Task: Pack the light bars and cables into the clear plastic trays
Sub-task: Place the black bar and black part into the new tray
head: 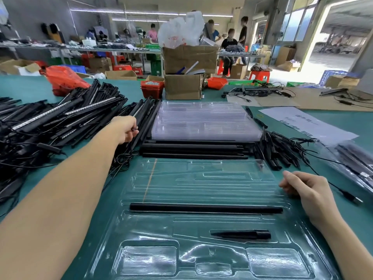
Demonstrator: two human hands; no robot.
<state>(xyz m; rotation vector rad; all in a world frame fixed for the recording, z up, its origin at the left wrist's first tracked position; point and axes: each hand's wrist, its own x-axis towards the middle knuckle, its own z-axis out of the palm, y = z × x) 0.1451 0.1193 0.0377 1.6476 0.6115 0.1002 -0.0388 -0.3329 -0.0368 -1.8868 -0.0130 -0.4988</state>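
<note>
Clear plastic tray [201, 229] lies flat on the green table [30, 87] right in front of the person, long side running left-right. One black light bar [205, 208] sits in a long slot across the tray's middle, axis left-right, ends near both tray sides. A short tapered black piece [242, 234] lies in a smaller pocket lower right, thin tip pointing left. Left hand [126, 129] reaches forward, fingers curled round the near end of a light bar from the bundle [147, 118] standing just left of the stack of empty trays [203, 120]; that bundle's bars run away from the person. Right hand [304, 188] rests at the tray's right edge, fingers loosely curled, tips touching the plastic, nothing gripped. Between open tray and stack, a row of black bars [193, 149] lies left-right. Big heap of light bars and cables [56, 120] at far left. More black pieces with cables [278, 150] at right, a bagged pack [351, 158] beyond them. Cardboard boxes [185, 73], red bin of small parts [152, 87] behind the stack; printed paper sheet [302, 122] at right.
</note>
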